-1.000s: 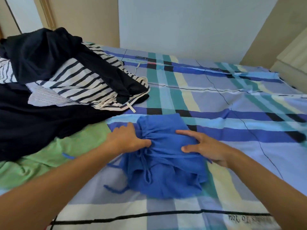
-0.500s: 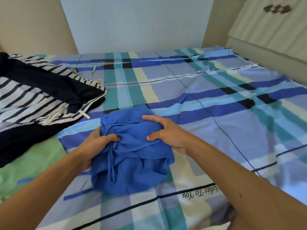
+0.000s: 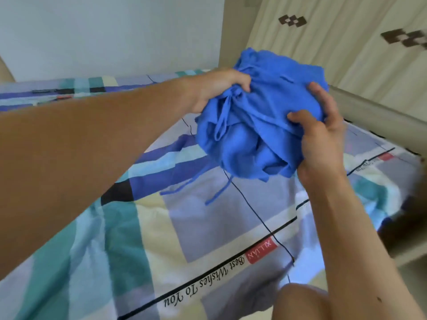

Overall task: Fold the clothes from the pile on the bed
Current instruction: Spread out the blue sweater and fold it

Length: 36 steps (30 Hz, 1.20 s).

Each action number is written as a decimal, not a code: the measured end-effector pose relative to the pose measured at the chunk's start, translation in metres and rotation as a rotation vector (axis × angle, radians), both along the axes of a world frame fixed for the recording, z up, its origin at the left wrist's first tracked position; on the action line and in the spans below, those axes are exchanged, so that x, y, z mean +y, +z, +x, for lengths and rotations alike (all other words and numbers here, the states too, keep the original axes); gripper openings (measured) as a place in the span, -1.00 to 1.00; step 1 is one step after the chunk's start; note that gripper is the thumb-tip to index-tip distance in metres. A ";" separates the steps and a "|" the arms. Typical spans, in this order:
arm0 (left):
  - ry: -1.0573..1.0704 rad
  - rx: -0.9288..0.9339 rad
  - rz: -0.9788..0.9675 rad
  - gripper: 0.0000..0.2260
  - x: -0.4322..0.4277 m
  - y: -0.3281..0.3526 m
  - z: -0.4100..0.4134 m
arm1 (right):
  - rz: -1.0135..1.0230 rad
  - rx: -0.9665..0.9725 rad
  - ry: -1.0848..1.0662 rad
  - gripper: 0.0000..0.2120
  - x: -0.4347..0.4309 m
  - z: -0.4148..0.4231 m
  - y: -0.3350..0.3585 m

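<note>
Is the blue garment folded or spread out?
Folded, loosely: the garment is a compact bundle, gripped by the left hand and right hand, with cords hanging.

Bright, soft, even light; source out of view; shading in folds of the blue garment [image 3: 261, 125]; dark shadow right of the bedsheet [image 3: 208, 227]; far-right cupboard [image 3: 346, 54] motifs smeared by motion blur; lines bow toward edges; near print legible.

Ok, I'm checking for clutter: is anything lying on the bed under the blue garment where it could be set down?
Nothing visible. The left hand and right hand grip the blue garment above the bedsheet; only its own drawstrings dangle there.
</note>
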<state>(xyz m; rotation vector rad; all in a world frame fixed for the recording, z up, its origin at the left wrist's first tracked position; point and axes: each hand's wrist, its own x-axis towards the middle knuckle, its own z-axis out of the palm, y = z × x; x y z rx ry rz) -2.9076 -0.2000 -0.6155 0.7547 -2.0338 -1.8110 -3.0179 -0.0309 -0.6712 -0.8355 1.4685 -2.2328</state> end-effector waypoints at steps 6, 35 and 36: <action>-0.164 -0.178 -0.001 -0.70 -0.011 -0.032 -0.049 | 0.137 -0.005 -0.040 -0.49 0.018 -0.032 -0.029; 0.140 -0.387 -1.262 -0.52 0.069 -0.152 -0.066 | 0.833 0.375 -0.307 -0.23 0.006 -0.081 -0.121; 0.145 -0.308 -1.295 -0.61 0.084 -0.161 -0.066 | 0.721 0.487 -0.300 -0.32 -0.001 -0.079 -0.118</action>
